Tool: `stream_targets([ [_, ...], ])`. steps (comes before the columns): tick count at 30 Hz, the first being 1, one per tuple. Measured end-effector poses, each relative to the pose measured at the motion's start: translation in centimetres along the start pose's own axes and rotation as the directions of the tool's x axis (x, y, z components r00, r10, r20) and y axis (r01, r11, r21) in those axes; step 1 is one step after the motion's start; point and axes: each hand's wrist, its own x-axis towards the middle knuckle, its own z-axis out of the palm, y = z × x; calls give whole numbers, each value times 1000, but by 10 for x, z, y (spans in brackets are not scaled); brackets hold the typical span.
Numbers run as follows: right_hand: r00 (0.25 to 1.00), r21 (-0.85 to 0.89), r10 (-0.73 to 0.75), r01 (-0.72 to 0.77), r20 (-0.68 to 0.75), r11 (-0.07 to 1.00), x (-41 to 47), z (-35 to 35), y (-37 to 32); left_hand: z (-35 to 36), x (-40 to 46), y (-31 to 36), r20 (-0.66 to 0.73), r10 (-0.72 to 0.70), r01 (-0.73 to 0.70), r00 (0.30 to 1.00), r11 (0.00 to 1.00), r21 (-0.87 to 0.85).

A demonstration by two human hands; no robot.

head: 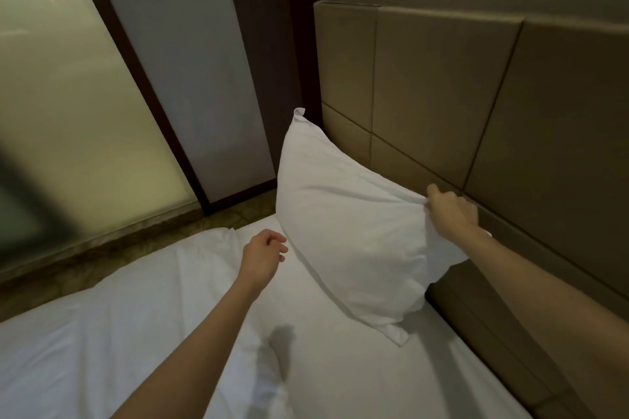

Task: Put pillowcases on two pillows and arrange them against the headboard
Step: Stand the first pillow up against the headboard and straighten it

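A white pillow (pixel 343 214) in its pillowcase stands tilted on the bed (pixel 153 316), leaning toward the tan padded headboard (pixel 476 95). My right hand (pixel 451 213) pinches the pillow's upper right edge, next to the headboard. My left hand (pixel 262 257) hovers just left of the pillow's lower edge, fingers loosely curled, holding nothing. Only one pillow is in view.
The bed's white sheet fills the lower left, with folds near its far edge. Beyond the bed are a strip of patterned floor (pixel 224 214), a frosted glass panel (pixel 68 112) and a dark wooden frame (pixel 136 78). The headboard's lower ledge (pixel 510 333) runs along the right.
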Motion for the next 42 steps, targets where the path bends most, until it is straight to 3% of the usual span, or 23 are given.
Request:
stream_targets([
  [3,985,-103,-40,58,169,993,-17,-9,5,-4,-14,3,34,-24,23,999,999,33],
  [6,993,-37,-89,92,84,995,-37,-26,6,-9,-34,13,62,-2,0,998,999,37],
  [9,996,142,-89,89,-6,986,-61,-46,-1,-18,-55,25,48,43,-44,998,999,18],
  [14,997,403,-65,75,-38,912,-105,-83,-26,-42,-98,36,14,81,-80,997,996,-35],
  [19,995,670,-52,93,-80,736,-166,-121,-45,-70,-158,33,-33,92,-95,995,988,-117],
  [24,994,808,-15,99,-111,581,-229,-152,-57,-100,-211,28,-79,103,-115,992,978,-174],
  [35,993,973,61,85,-100,215,-369,-190,-64,-148,-335,28,-82,255,-267,964,915,-301],
  [42,998,993,-36,49,-46,108,-425,-185,-66,-147,-384,-6,-130,158,-195,979,915,-354],
])
